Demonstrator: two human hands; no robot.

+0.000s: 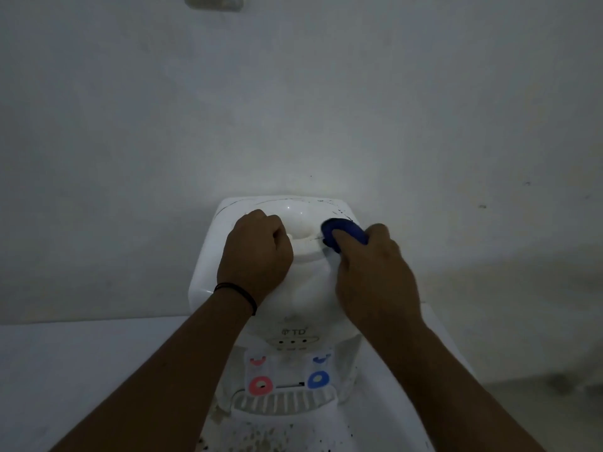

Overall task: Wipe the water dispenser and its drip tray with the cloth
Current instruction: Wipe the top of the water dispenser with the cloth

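Water dispenser [284, 288], white and dirt-flecked along its far top edge, is standing on a white surface [81, 370] against the wall. Left hand [257, 252] is curling over the top, likely steadying it, while right hand [372, 272] is gripping the bunched blue cloth [342, 231], rubbing the top. Drip tray [280, 402] is sitting nearest, speckled.

Dim, bluish, grainy wide-angle view; a soft bright patch on the wall [293, 93], corners darkening.

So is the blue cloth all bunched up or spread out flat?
Bunched up: the blue cloth is a small wad gripped in the right hand.
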